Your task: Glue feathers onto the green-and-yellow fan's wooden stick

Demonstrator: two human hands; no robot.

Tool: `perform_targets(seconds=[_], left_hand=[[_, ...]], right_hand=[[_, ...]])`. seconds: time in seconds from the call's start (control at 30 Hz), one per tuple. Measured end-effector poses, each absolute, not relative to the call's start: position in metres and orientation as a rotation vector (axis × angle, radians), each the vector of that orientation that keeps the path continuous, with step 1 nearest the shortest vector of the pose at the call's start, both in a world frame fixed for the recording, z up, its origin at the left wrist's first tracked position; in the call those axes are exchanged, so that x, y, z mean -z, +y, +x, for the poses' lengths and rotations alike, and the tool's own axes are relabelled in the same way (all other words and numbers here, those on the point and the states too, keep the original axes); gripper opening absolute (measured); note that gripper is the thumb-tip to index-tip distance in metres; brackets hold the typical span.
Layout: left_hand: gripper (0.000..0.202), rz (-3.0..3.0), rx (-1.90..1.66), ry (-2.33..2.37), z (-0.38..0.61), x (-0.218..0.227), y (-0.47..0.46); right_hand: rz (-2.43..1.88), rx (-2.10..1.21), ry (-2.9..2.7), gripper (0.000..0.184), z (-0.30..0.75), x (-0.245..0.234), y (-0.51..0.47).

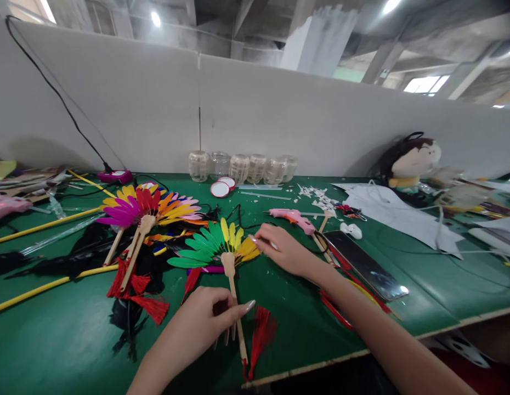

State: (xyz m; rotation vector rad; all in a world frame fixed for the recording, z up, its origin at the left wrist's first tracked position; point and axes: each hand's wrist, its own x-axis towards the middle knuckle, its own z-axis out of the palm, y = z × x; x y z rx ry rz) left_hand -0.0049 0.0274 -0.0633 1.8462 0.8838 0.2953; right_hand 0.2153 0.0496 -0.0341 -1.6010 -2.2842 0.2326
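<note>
Left grip (201, 323) pinches the feather fan (209, 244) by its handle, axis running away from it; right grip (283, 249), fingers flat together, touches the feathers.

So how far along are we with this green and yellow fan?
Done: several coloured fans lie stacked at left, tassels on. In hand: left hand grips the handle of the green-yellow fan; right hand presses its yellow feathers. It already has a red tassel. To do: possibly more feathers on its right side; glue gun lies nearby.
</note>
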Motion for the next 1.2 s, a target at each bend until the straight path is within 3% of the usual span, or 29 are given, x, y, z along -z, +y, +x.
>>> perform_targets(seconds=[0.53, 0.87, 1.2], left_hand=[[0.047, 1.819, -0.281, 0.905, -0.009, 0.058, 0.029], [0.048, 1.868, -0.293, 0.923, -0.010, 0.060, 0.029], [0.046, 1.855, -0.281, 0.922, -0.010, 0.059, 0.029]], right_hand=[[-1.502, -0.038, -2.694, 0.037, 0.166, 0.050, 0.077], [-1.496, -0.020, -2.670, 0.038, 0.168, 0.053, 0.078], [-1.619, 0.245, -2.498, 0.036, 0.165, 0.059, 0.077]])
